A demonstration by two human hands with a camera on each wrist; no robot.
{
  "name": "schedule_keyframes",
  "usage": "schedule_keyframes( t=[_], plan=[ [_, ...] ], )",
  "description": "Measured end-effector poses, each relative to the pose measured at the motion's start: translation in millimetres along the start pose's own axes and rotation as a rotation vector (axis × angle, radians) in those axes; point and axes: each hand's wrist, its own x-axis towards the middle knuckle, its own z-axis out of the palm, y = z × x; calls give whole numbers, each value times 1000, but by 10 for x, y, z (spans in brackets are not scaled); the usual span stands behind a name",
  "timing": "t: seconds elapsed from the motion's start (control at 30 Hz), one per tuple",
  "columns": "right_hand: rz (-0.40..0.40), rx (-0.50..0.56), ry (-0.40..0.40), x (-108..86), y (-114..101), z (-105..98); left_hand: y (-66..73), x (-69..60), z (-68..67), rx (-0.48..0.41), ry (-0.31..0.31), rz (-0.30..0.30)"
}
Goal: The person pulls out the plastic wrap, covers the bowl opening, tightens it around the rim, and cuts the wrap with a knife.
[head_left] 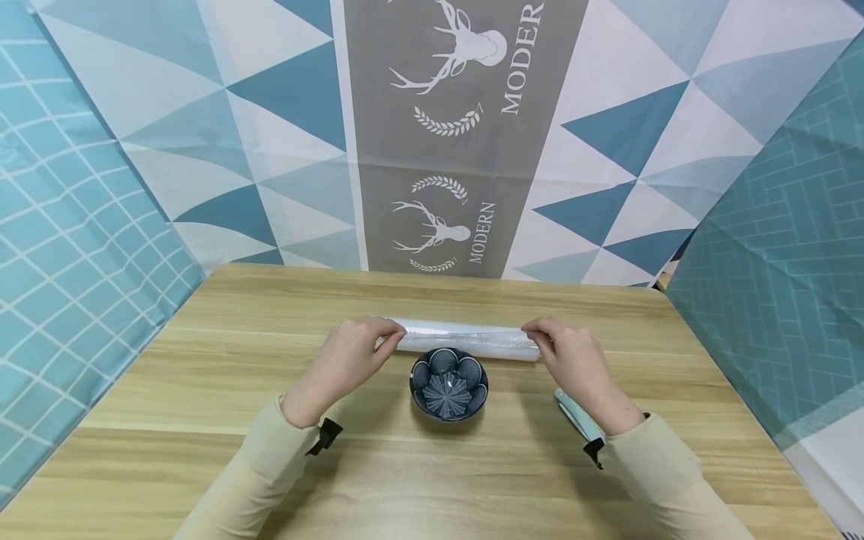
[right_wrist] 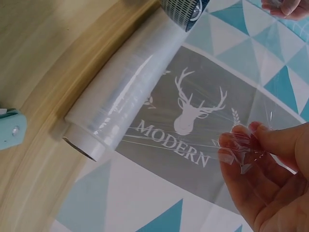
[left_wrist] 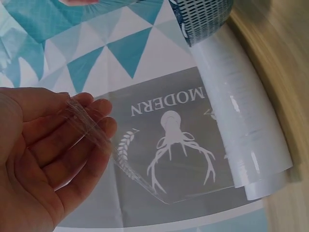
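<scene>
A roll of plastic wrap (head_left: 472,341) lies crosswise on the table behind a dark blue patterned bowl (head_left: 448,384). My left hand (head_left: 354,356) pinches one corner of the clear film between thumb and fingers. At the other corner, my right hand (head_left: 574,356) pinches the film the same way. Between the hands and the roll (left_wrist: 241,111) a thin transparent sheet is stretched, seen in both wrist views. The bowl stands upright, and nothing shows inside it. In the right wrist view the roll's cardboard core (right_wrist: 79,145) sticks out at its end.
A mint-green utility-knife-like tool (head_left: 578,415) lies on the wooden table (head_left: 432,480), partly beneath my right forearm. Patterned cloth (head_left: 283,135) hangs behind the table, and tiled-pattern cloths stand at the left (head_left: 81,247) and right (head_left: 783,247) sides.
</scene>
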Motion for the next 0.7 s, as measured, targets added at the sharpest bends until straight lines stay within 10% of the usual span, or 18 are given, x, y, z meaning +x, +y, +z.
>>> schedule_keyframes(
  t=[0.7],
  plan=[
    [-36, -29, 38, -49, -106, -177, 103, -33, -165, 30, 44, 73]
  ],
)
